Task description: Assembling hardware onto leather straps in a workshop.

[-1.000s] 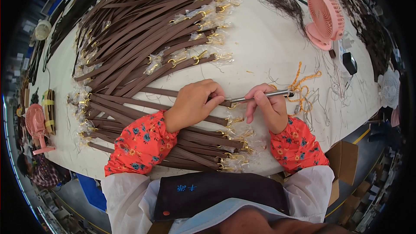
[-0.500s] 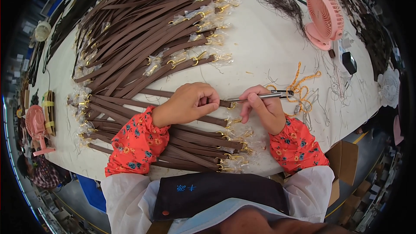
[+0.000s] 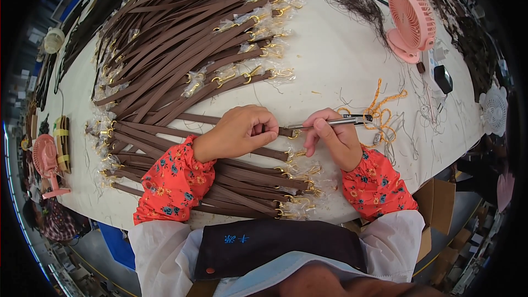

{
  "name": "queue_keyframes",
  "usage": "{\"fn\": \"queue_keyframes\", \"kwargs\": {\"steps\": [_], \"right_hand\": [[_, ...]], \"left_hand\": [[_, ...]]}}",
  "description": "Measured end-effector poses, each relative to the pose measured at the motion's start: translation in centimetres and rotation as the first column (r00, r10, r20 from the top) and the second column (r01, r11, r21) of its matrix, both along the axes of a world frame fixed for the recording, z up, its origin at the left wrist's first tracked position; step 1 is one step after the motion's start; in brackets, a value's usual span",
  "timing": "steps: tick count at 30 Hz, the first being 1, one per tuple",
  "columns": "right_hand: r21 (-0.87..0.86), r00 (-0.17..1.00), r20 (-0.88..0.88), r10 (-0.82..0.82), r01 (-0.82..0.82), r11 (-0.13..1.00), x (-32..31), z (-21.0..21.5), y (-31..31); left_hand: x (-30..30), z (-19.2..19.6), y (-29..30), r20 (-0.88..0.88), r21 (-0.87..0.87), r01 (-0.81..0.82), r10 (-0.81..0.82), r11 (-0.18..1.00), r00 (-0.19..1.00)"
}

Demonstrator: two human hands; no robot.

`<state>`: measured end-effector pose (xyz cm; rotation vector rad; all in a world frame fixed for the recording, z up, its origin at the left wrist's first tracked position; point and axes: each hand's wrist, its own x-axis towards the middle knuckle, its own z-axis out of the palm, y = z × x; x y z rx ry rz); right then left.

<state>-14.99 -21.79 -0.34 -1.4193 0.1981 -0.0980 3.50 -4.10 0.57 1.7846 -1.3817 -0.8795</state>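
My left hand (image 3: 240, 130) is closed, thumb and fingers pinching a brown strap (image 3: 285, 132) close to its end. A gold metal clasp (image 3: 295, 133) sits at that end, just past my fingertips. In my right hand (image 3: 336, 137) is a slim silver tool that looks like tweezers (image 3: 342, 122), gripped between thumb and fingers. Its thin tip points left and reaches the strap end by the clasp; whether it touches cannot be made out. Under and beside my left hand lie more brown straps (image 3: 250, 178) with gold clasps in clear plastic wrap.
A large pile of brown straps (image 3: 181, 27) covers the table's far left. Right of my hands lie small black-handled snips (image 3: 360, 117), orange cord (image 3: 388, 99) and loose threads. A pink fan (image 3: 410, 22) stands far right, another pink fan (image 3: 45, 156) at left. An open cardboard box (image 3: 440, 203) is near right.
Both hands stay in nearly the same place with strap and tweezers. The tweezers' angle shifts very slightly. Beyond the table at right, a person in dark clothing has come further into view.
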Motion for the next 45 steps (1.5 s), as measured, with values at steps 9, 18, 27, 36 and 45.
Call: {"fn": "queue_keyframes", "kwargs": {"steps": [9, 18, 27, 36, 45], "right_hand": [[0.022, 1.0, 0.004, -0.001, 0.001, 1.0, 0.0, 0.0, 0.0], [0.008, 1.0, 0.008, 0.002, -0.002, 1.0, -0.1, 0.1, 0.0], [-0.124, 0.988, 0.14, -0.06, 0.077, 0.989, 0.1, -0.3, 0.3], [-0.365, 0.977, 0.211, -0.041, 0.117, 0.923, 0.5, -0.3, -0.2], [-0.332, 0.966, 0.258, 0.021, 0.069, 0.941, 0.0, -0.1, -0.1]], "left_hand": [[0.1, 0.0, 0.0, 0.001, -0.003, 0.0, 0.0, 1.0, 1.0], [0.0, -0.1, 0.1, -0.062, 0.022, -0.017, 0.019, 1.0, 0.998], [-0.2, 0.0, 0.5, 0.415, -0.209, 0.031, 0.06, 0.977, 0.908], [-1.1, 0.0, -0.4, 0.394, -0.228, -0.026, 0.116, 0.973, 0.912], [-2.2, 1.0, -0.5, 0.347, -0.056, -0.011, 0.029, 0.998, 0.937]]}}
